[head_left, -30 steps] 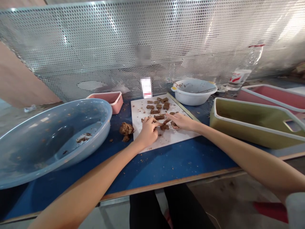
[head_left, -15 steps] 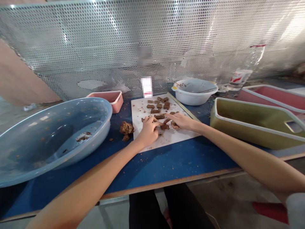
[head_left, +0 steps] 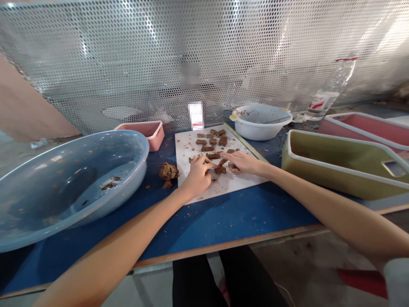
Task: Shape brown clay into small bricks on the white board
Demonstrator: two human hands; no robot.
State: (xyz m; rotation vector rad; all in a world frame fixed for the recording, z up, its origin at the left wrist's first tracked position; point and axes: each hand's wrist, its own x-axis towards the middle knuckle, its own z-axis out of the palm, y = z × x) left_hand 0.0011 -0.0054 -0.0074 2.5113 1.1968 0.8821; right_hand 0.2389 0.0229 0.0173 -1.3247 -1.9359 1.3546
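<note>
Brown clay pieces, shaped like small blocks, lie in loose rows on a white board [head_left: 191, 192]. Toward the board's front, my left hand [head_left: 198, 174] and my right hand [head_left: 243, 163] meet over one small clay piece [head_left: 220, 170]. Fingers of both hands touch it from either side, the left ones partly curled, the right index bent down from above. Brown clay smears the right fingertips; what lies under that palm is hidden. Just behind the hands is a longer clay piece [head_left: 213, 156]. A rough clay lump [head_left: 168, 171] sits left of the board.
A large blue basin [head_left: 137, 187] fills the left side, with a pink box [head_left: 156, 138] behind it. At the back right stand a white basin [head_left: 258, 131] and a plastic bottle [head_left: 326, 96]. An olive bin [head_left: 332, 177] is near my right forearm. Perforated metal [head_left: 143, 55] closes off the back.
The view has shifted very slightly. Both hands stay at the same clay piece, with hardly any visible movement of the fingers.
</note>
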